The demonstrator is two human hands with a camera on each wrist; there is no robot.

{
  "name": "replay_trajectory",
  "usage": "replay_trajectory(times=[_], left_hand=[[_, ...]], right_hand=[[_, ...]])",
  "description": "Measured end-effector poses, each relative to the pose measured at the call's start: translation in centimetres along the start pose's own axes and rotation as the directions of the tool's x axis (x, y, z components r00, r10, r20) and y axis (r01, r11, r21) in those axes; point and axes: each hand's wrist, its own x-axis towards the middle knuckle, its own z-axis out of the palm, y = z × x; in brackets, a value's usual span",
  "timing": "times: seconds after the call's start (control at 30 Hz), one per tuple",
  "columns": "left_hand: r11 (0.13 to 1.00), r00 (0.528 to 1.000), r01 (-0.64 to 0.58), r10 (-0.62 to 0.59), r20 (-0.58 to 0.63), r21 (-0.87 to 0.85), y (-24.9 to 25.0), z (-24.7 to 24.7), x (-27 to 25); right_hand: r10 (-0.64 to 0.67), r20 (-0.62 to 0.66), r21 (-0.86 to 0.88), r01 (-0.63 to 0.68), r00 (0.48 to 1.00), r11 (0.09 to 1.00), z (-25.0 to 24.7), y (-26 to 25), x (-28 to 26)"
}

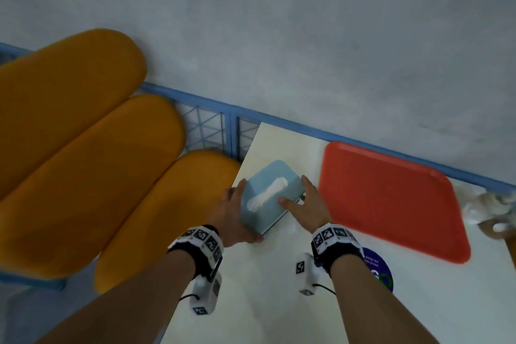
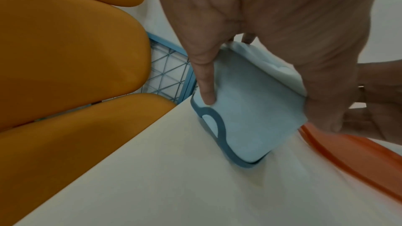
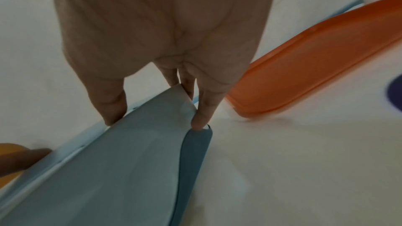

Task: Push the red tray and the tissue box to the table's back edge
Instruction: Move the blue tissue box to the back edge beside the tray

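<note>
From the head view, a pale blue box point(image 1: 272, 195) with rounded corners sits near the left edge of the smooth white surface point(image 1: 251, 301), a strip of white tissue point(image 1: 267, 194) poking from its top slot. The left hand point(image 1: 237, 220) cups its near left side, thumb under the near corner; the right hand point(image 1: 305, 205) lies against its right side with its thumb on top. The red tray point(image 1: 391, 201), a glossy rounded rectangle, lies just right of the box, its far rim at the blue rail point(image 1: 195, 99) along the back edge. Three padded orange seats point(image 1: 83, 148) stand to the left.

Left wrist view: the fingers point(image 2: 205, 82) lie straight along the box's point(image 2: 250, 118) matte side, thumb pressed on the opposite face (a darker blue band curves round its base).

Right wrist view: the fingers point(image 3: 203, 109) are spread, tips touching the box's point(image 3: 119, 169) top edge and corner, holding loosely; the tray's point(image 3: 304, 71) raised rim shows beyond.
</note>
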Motion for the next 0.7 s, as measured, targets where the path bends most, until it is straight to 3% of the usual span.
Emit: replay_trajectory(times=[0.27, 0.33, 0.4, 0.5, 0.6, 0.7], left_hand=[[0.996, 0.998, -0.059, 0.062, 0.029, -0.07, 0.8, -0.6, 6.9], [0.987, 0.99, -0.138, 0.137, 0.023, 0.085, 0.7, -0.5, 6.7], [0.904, 0.954, -0.274, 0.298, -0.024, 0.327, 0.9, 0.2, 5.8], [0.741, 0.828, -0.458, 0.557, -0.069, 0.491, 0.6, 1.4, 4.7], [0.697, 0.761, -0.537, 0.643, -0.084, 0.476, -1.2, 1.7, 5.2], [0.726, 0.763, -0.543, 0.636, -0.113, 0.421, -2.3, 0.4, 7.1]], right_hand=[[0.021, 0.023, -0.045, -0.02, 1.0, 0.999, -1.8, 0.6, 6.7], [0.028, 0.008, -0.054, -0.028, 1.0, 0.998, -1.9, 0.4, 6.9], [0.028, 0.01, -0.074, -0.028, 1.0, 0.997, -1.9, -0.2, 6.9], [0.016, 0.021, -0.112, -0.014, 1.0, 0.994, -1.9, -0.6, 6.7], [0.033, -0.017, -0.17, -0.036, 0.999, 0.985, -1.5, 0.1, 5.9], [0.041, -0.194, -0.133, -0.068, 0.98, 0.989, -0.5, 1.0, 4.5]])
